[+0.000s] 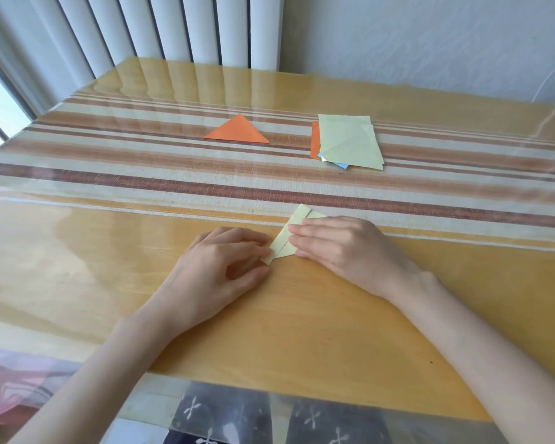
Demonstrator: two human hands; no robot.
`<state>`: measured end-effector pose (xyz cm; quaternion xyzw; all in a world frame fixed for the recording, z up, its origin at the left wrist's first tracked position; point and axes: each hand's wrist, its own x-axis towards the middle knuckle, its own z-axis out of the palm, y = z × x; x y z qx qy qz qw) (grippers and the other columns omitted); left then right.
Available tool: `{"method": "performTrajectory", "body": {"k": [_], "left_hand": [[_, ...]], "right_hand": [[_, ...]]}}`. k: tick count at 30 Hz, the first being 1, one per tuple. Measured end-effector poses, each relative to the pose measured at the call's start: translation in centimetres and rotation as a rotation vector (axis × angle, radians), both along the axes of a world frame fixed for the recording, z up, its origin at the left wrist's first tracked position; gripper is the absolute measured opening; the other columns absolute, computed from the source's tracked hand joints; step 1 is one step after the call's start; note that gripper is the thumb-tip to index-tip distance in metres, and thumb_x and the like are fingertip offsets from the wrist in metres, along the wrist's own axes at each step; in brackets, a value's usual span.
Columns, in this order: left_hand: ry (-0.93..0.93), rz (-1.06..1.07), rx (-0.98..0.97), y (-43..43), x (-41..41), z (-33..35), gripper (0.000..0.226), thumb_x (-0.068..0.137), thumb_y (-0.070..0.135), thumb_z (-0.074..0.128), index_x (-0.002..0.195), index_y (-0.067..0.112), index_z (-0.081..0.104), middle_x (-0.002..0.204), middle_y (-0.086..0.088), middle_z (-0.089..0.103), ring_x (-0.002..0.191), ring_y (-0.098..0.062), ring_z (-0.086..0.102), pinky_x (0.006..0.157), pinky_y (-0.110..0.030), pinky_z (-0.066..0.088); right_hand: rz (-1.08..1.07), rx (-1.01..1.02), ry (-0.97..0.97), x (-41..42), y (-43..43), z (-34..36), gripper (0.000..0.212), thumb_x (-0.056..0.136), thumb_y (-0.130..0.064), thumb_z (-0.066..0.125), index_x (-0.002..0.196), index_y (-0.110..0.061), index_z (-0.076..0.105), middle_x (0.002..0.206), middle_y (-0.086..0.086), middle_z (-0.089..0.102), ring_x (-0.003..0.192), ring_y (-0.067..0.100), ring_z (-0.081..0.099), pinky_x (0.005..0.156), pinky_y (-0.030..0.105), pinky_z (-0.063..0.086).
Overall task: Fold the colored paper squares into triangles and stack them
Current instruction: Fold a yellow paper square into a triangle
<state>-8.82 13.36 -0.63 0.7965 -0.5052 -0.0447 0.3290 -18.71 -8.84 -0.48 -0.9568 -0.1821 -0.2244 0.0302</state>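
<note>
Blinds: I see white vertical blinds (173, 27) behind the far left end of the worktop (302, 315).
Striped cloth: a brown and cream striped cloth (141, 174) runs across the worktop from side to side, under a glossy clear cover.
Left hand: my view shows the left hand (218, 267) near the front edge. Its fingers are curled and the grip is narrow, with fingertips and thumb closed on the lower left corner of the pale green sheet.
Orange triangle: one orange triangle (237, 131) lies flat on the cloth at the far side, alone, well apart from both hands.
Pale green sheet: the pale green sheet (289, 238) lies between the hands at the cloth's near edge. It is folded over, with the two layers not quite lined up, so a strip shows along its left edge.
Right hand: the right hand (340, 243) lies flat on the sheet with its grip wide. The fingers are straight and together, pressing the paper down and covering most of it.
Stack of squares: a loose stack of squares (350, 142) sits on the cloth to the right of the orange triangle. A pale green one is on top, with orange and blue edges showing beneath.
</note>
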Motion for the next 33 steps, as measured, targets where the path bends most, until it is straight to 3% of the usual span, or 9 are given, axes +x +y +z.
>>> {"method": "performTrajectory", "body": {"k": [8,11,13,15,18,21,24,27,33], "left_hand": [[-0.005,0.045,-0.08,-1.2,0.2,0.3,0.039,0.082,0.052,0.052,0.098,0.022,0.071,0.095,0.02,0.061,0.088,-0.008,0.058,0.079,-0.042,0.051],[-0.032,0.1,-0.142,-1.6,0.0,0.8,0.022,0.087,0.041,0.058,0.089,0.022,0.07,0.087,0.019,0.066,0.083,-0.003,0.059,0.08,-0.033,0.049],[0.186,0.15,-0.255,-2.0,-0.3,1.9,0.007,0.09,0.025,0.068,0.083,0.022,0.069,0.083,0.018,0.069,0.081,0.001,0.063,0.078,-0.016,0.046],[0.445,0.136,-0.393,-2.6,-0.4,3.4,0.005,0.085,0.02,0.067,0.082,0.016,0.067,0.079,0.013,0.07,0.075,-0.001,0.064,0.075,-0.013,0.046],[0.69,0.119,-0.543,-3.5,-0.1,5.4,0.008,0.081,0.014,0.065,0.083,0.006,0.065,0.073,0.002,0.07,0.067,-0.011,0.065,0.068,-0.02,0.053],[0.819,0.095,-0.462,-4.3,0.9,5.5,0.006,0.084,0.007,0.064,0.086,0.002,0.065,0.072,-0.005,0.07,0.064,-0.013,0.066,0.064,-0.021,0.054],[0.908,0.077,-0.354,-4.2,1.8,4.2,0.015,0.079,0.017,0.066,0.088,0.005,0.065,0.076,-0.008,0.071,0.069,-0.013,0.067,0.067,-0.022,0.054],[1.024,0.06,-0.336,-4.0,2.2,3.0,0.02,0.077,0.018,0.065,0.093,0.005,0.065,0.081,-0.008,0.072,0.074,-0.014,0.067,0.069,-0.021,0.055],[1.048,0.017,-0.357,-4.1,2.5,3.2,0.013,0.077,0.014,0.064,0.089,0.01,0.064,0.079,-0.005,0.07,0.072,-0.013,0.068,0.069,-0.022,0.056]], "right_hand": [[0.013,-0.012,-0.119,0.0,0.6,0.1,0.02,0.092,-0.014,0.057,0.087,-0.004,0.074,0.095,0.007,0.075,0.086,0.021,0.072,0.068,0.037,0.059],[-0.053,0.04,-0.113,0.2,0.8,0.5,0.023,0.095,-0.013,0.054,0.082,-0.004,0.07,0.077,0.006,0.071,0.07,0.023,0.069,0.056,0.036,0.056],[-0.098,0.125,-0.153,0.0,1.3,1.4,0.025,0.095,-0.013,0.052,0.079,-0.005,0.068,0.069,0.003,0.067,0.062,0.021,0.064,0.051,0.034,0.051],[-0.128,0.289,-0.181,-0.4,1.9,2.8,0.023,0.094,-0.015,0.052,0.079,-0.007,0.067,0.066,-0.002,0.065,0.057,0.017,0.06,0.048,0.033,0.048],[-0.193,0.729,0.066,-0.8,2.7,5.5,0.018,0.095,-0.022,0.055,0.083,-0.015,0.065,0.064,-0.012,0.06,0.057,0.008,0.054,0.053,0.026,0.043],[-0.261,1.093,0.475,-0.3,2.1,7.0,0.007,0.092,-0.029,0.062,0.092,-0.023,0.067,0.081,-0.014,0.072,0.073,0.0,0.063,0.068,0.018,0.044],[-0.291,1.18,0.67,0.6,1.4,6.6,0.011,0.089,-0.022,0.067,0.1,-0.022,0.068,0.086,-0.002,0.075,0.076,0.005,0.066,0.071,0.023,0.047],[-0.279,1.235,0.749,0.9,1.2,5.5,0.016,0.089,-0.017,0.066,0.105,-0.02,0.068,0.082,0.0,0.073,0.07,0.003,0.065,0.065,0.016,0.045],[-0.201,1.273,0.708,1.0,1.0,5.1,0.028,0.091,-0.011,0.062,0.113,-0.027,0.067,0.081,0.007,0.074,0.071,0.003,0.063,0.069,0.01,0.045]]}}
